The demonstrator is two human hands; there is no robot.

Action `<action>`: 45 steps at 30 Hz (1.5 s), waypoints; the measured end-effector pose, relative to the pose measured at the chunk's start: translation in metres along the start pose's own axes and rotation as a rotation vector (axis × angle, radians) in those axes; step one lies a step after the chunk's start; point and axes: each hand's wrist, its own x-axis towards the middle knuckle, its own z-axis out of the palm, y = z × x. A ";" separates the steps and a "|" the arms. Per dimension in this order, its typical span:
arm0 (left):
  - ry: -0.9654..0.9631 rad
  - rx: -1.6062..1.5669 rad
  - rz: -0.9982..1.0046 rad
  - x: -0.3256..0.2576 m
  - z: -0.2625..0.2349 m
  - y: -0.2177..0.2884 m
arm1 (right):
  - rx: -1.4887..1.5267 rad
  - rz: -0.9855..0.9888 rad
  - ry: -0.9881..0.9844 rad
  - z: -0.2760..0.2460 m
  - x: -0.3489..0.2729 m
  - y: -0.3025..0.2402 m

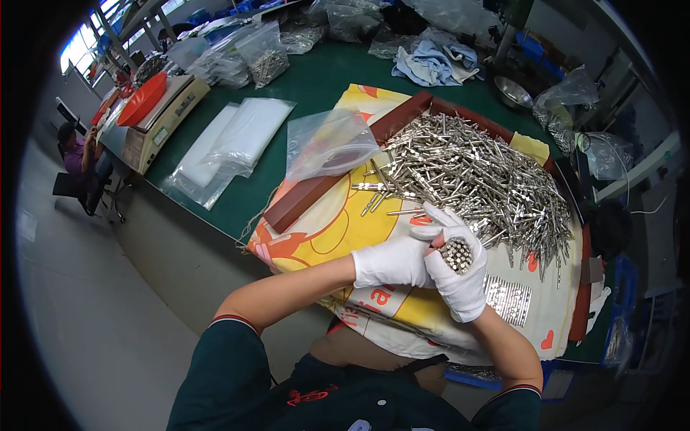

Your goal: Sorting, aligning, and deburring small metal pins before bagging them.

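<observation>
Both my hands wear white gloves and meet near the front of the cloth-covered work area. A tight bundle of slim, shiny metal rods (456, 256) stands in my right hand (461, 287), its round ends facing up. From the left, my left hand (395, 263) presses against the same bundle, fingers curled in and partly hidden by the right hand; a bare fingertip shows between them. Just beyond lies a large loose pile of metal rods (474, 172). Beside my right wrist, several similar rods lie flat in a neat row (509, 300).
A reddish-brown frame (305, 203) borders the patterned cloth (338, 248) on the green table (327, 72). Clear plastic bags (244, 136) lie left. An orange tray (142, 99) rests on a scale (169, 122). Far back are a blue cloth (435, 63), a metal bowl (513, 93) and a seated person (83, 161).
</observation>
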 end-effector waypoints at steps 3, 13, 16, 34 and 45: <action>0.179 -0.049 -0.193 -0.023 -0.010 0.044 | 0.158 0.163 -0.044 0.001 -0.009 0.003; 0.833 1.269 0.084 -0.063 -0.116 0.040 | 0.236 0.351 -0.055 0.010 -0.019 0.018; 0.688 1.333 -0.146 -0.057 -0.132 0.036 | 0.252 0.463 -0.103 0.014 -0.015 0.016; 0.643 1.124 -0.075 -0.058 -0.147 0.046 | 1.098 0.981 -0.352 0.085 0.130 0.002; 0.489 1.299 -0.145 -0.052 -0.114 0.076 | 1.024 1.029 -0.377 0.079 0.145 0.012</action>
